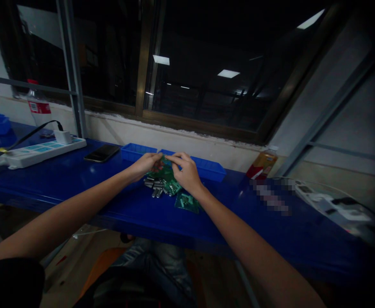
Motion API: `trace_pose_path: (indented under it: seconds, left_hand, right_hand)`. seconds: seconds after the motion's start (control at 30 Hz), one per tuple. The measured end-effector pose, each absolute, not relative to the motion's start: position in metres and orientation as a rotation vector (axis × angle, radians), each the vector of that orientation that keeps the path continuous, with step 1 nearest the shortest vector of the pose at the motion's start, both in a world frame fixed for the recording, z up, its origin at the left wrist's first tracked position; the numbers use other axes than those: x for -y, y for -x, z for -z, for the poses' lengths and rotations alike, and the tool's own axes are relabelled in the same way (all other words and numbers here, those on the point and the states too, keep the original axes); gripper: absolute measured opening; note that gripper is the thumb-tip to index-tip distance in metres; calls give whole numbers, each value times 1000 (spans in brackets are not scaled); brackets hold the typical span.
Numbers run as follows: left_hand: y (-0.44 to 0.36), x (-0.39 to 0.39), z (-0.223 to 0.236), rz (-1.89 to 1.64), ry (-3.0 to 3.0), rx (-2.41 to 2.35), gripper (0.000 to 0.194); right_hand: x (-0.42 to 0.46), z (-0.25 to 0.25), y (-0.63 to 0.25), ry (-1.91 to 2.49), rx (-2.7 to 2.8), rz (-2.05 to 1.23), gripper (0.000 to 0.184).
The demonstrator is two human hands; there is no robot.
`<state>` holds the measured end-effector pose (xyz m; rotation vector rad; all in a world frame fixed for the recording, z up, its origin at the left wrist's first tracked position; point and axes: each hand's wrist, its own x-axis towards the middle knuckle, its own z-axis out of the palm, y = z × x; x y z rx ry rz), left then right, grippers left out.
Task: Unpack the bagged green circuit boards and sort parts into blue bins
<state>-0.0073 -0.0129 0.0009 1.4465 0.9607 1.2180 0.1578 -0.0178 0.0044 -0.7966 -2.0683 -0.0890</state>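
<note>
My left hand (145,164) and my right hand (187,172) meet over a small pile on the blue bench (78,179). Both hands have their fingers pinched on a small green circuit board (162,166) held between them. Under the hands lie several silver cylindrical batteries (154,188) and more green circuit boards (187,202), one of them just below my right wrist.
Two shallow blue trays (206,167) stand behind the hands by the wall. A black phone (101,152) and a white power strip (36,152) lie to the left, with a plastic bottle (37,107) behind. A red-yellow carton (260,165) and another power strip (331,205) are on the right.
</note>
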Motion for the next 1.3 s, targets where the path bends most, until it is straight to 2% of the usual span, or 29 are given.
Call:
trace_pose_path:
  seconds: [0.1,0.2,0.33,0.4,0.47,0.6,0.7,0.77,0.9,0.97,1.13,1.23,1.3]
  left_hand:
    - [10,10,1,-1328,-1598,-972,23]
    - [13,11,2,-1496,-2009,-1079,21]
    - [10,15,3,-1550,-2570,-1049,25]
    - [8,16,5,-1517,-2667,-994,30]
    - [6,17,5,-1487,-2664,-955,32]
    - [6,18,1,-1383,-2268,-964,26]
    - [7,17,-3,-1260,-1701,-930,49]
    - [8,16,-5,-1196,-1462,-886,51]
    - [9,14,-5,-1278,-1395,-862,24]
    - [10,13,-4,-1358,-1435,-880,14]
    - [15,11,-1,-1561,-1740,-1014,16]
    - [15,18,-1,-1655,-2136,-1170,21]
    - [12,24,-2,-1662,-2353,-1179,26]
  right_hand:
    - [16,-4,-155,868,2002,61,32]
    - [13,-5,-154,1004,1892,-211,23]
    - [11,-5,-153,1040,1694,-877,49]
    - [10,-4,-153,1014,1612,-1007,51]
    - [8,-3,-154,1018,1625,-913,46]
    - [8,-2,-159,963,1876,-303,28]
    - [12,-3,-161,840,2029,-33,31]
    - [16,-4,-160,822,2072,14,37]
    - [18,-3,-157,838,2110,52,51]
    - [18,-1,-156,856,2102,46,52]
    - [14,0,-155,951,2010,-76,42]
    - [13,-3,-154,999,1921,-298,25]
    - [12,-4,-153,1016,1820,-553,32]
